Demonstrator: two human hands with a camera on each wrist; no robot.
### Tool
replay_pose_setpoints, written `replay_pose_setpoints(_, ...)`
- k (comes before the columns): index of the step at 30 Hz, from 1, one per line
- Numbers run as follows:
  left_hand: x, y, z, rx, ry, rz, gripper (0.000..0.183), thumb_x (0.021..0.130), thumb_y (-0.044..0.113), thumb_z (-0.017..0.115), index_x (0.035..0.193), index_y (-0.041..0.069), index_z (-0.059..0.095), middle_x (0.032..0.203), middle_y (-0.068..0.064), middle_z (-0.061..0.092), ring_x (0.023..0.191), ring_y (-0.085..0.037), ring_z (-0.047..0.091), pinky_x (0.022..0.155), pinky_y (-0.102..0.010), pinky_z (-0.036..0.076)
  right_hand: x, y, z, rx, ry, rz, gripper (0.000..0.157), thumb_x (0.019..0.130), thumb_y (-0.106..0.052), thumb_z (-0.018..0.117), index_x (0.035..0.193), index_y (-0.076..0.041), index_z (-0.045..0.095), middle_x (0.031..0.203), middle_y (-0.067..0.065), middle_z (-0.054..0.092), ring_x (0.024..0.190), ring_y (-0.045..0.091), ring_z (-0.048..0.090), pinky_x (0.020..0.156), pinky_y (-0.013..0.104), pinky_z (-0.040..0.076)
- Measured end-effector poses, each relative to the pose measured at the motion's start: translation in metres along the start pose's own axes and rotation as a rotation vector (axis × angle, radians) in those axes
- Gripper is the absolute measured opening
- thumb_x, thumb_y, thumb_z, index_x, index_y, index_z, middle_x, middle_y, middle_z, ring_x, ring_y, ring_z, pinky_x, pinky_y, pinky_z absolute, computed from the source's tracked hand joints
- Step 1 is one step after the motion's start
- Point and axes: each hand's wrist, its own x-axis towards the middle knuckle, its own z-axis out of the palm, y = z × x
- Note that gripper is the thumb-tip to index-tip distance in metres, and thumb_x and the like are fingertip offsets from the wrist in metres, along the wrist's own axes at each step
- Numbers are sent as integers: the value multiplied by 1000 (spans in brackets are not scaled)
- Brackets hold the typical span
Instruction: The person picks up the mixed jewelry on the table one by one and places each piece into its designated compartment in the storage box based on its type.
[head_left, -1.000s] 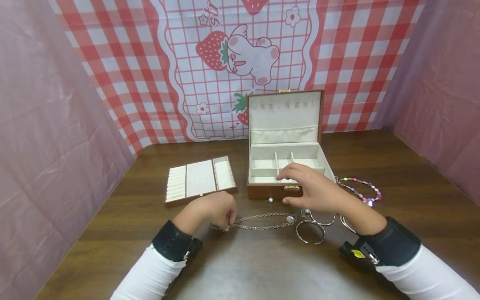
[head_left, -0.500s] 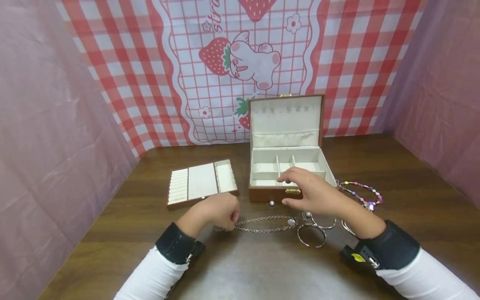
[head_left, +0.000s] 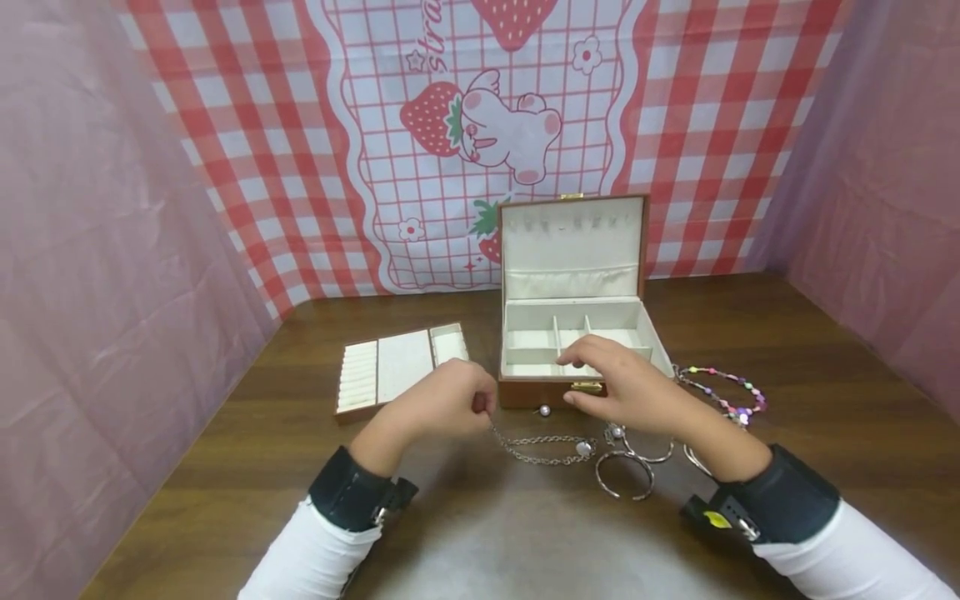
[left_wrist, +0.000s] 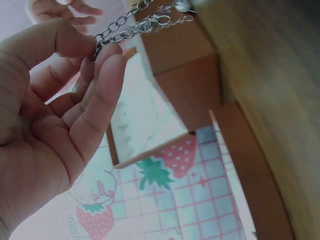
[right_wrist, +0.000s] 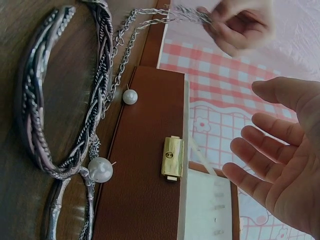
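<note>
My left hand (head_left: pixel 442 400) pinches one end of a silver chain necklace (head_left: pixel 543 439) between thumb and fingers, lifted above the table. The necklace's far end, with a round pendant (head_left: pixel 584 448), lies on the wood. In the left wrist view the chain links (left_wrist: pixel 117 30) run out from the fingertips. My right hand (head_left: pixel 637 387) hovers at the front of the open brown jewelry box (head_left: pixel 536 393), fingers relaxed and apart, holding nothing. A pearl earring (head_left: pixel 545 411) lies before the box. Silver cuff bracelets (head_left: pixel 625 476) lie below the right hand, a second pearl (right_wrist: pixel 100 170) beside them.
Left of the box lies a flat jewelry tray (head_left: pixel 405 364) with ring rolls, partly behind the left hand. A colorful bead bracelet (head_left: pixel 750 387) rests at the box's right. Behind the table (head_left: pixel 750 333) hangs a checked strawberry cloth (head_left: pixel 690 108), with pink curtains (head_left: pixel 112 208) at both sides.
My left hand has risen from the table and moved right, drawing the near end of the necklace up with it. The right hand stays nearly still over the box's front.
</note>
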Motion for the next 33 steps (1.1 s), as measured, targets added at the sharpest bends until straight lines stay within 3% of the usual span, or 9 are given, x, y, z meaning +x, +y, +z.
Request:
replay_pose_setpoints(11, 29, 22, -10, -21, 201, 53, 11, 76, 1, 69, 77, 12, 70, 71, 6, 59, 67, -7, 53, 62, -20, 47, 0, 0, -2, 5, 44, 13, 33, 77, -1, 79, 107, -3, 64, 101, 6, 65, 92, 18, 61, 80, 39, 53)
replay_pose_setpoints(21, 52, 37, -23, -137, 357, 128, 10, 78, -2, 69, 79, 8, 72, 72, 2, 65, 64, -3, 58, 61, -14, 49, 17, -5, -15, 99, 140, -20, 32, 78, 10, 73, 106, -4, 65, 99, 4, 66, 89, 20, 63, 76, 39, 55)
replay_pose_setpoints(28, 55, 43, -39, -229, 499, 171, 8, 78, -4, 68, 81, 3, 71, 78, -6, 67, 67, -8, 59, 62, -16, 51, 31, -18, -33, 228, 177, 123, 25, 86, 11, 64, 109, 1, 66, 103, 10, 70, 94, 23, 66, 85, 42, 55)
replay_pose_setpoints(33, 52, 45, -48, -263, 600, 174, 8, 79, -4, 68, 81, 2, 72, 79, -7, 67, 69, -9, 60, 63, -18, 53, 41, -27, -40, 309, 175, 211, 21, 91, 5, 63, 111, 2, 65, 106, 10, 69, 100, 21, 64, 89, 36, 53)
